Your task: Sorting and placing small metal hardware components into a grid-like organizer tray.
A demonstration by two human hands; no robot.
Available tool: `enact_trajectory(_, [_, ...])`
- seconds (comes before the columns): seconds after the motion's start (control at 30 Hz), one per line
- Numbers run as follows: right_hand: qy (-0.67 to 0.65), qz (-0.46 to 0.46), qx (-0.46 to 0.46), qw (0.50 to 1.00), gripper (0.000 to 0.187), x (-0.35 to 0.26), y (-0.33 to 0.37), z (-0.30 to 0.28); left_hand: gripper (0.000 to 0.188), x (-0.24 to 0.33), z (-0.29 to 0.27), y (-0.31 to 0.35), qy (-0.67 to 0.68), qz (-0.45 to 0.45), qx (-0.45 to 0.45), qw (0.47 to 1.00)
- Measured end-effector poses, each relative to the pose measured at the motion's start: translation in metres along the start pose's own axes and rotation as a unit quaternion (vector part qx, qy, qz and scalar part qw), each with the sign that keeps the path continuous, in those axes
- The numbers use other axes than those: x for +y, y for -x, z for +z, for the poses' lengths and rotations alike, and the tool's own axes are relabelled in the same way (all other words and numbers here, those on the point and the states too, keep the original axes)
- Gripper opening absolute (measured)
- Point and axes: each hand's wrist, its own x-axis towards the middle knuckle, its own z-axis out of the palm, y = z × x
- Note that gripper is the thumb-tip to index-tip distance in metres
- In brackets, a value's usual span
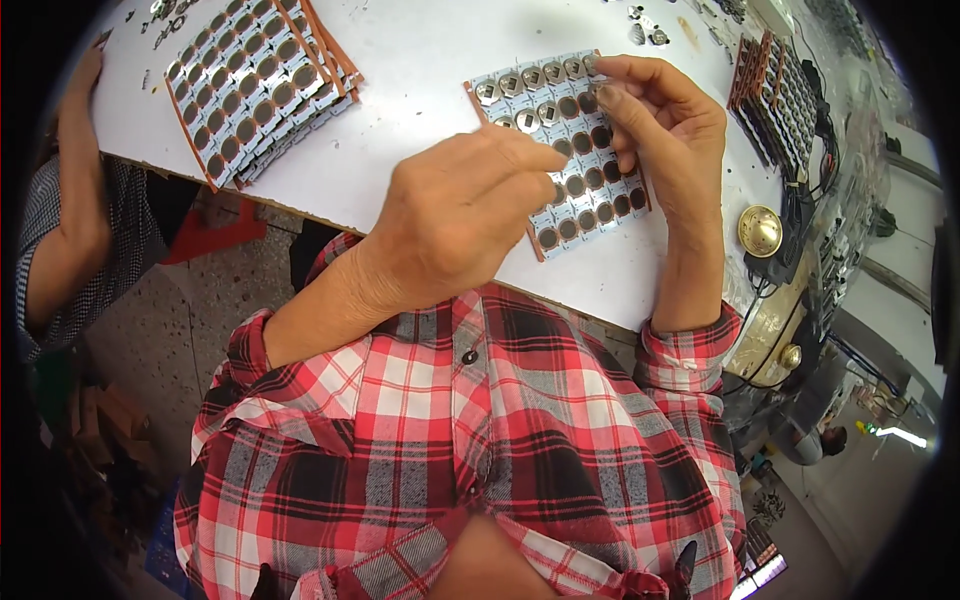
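A circuit board panel (590,205) with rows of dark round pads lies before me on the white table. Round silver metal pieces (527,120) sit along its far row and on part of the second. My left hand (460,205) is closed above the panel's left side, fingertips pinched together; whatever is between them is hidden. At the far right corner, my right hand (665,125) curls over the panel's edge, thumb and forefinger close together on it. The right palm is partly hidden.
A stack of similar panels (245,90) stands at the left, another stack (775,95) at the right. Loose metal parts (645,25) lie at the far side. A brass-coloured dome (760,231) and dark cables are at the right. Another person's arm (80,190) rests at the left edge.
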Motion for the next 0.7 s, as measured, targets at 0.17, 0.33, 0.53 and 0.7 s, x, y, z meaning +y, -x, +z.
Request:
enact_trajectory(0.17, [0.137, -0.085, -0.005, 0.987, 0.008, 0.009, 0.005, 0.004, 0.019, 0.009, 0.011, 0.002, -0.087, 0.026, -0.062, 0.994])
enact_trajectory(0.33, [0.174, -0.075, -0.03, 0.981, 0.015, 0.011, 0.004, 0.001, 0.016, 0.005, 0.014, 0.003, -0.108, 0.03, -0.046, 0.993])
enact_trajectory(0.53, [0.18, -0.074, -0.011, 0.981, 0.012, 0.008, 0.007, 0.007, 0.019, 0.006, 0.01, 0.001, -0.071, 0.004, -0.059, 0.996])
enact_trajectory(0.7, [0.166, -0.076, 0.025, 0.983, 0.01, 0.008, 0.008, 0.01, 0.019, 0.006, 0.01, 0.001, -0.075, -0.001, -0.058, 0.996])
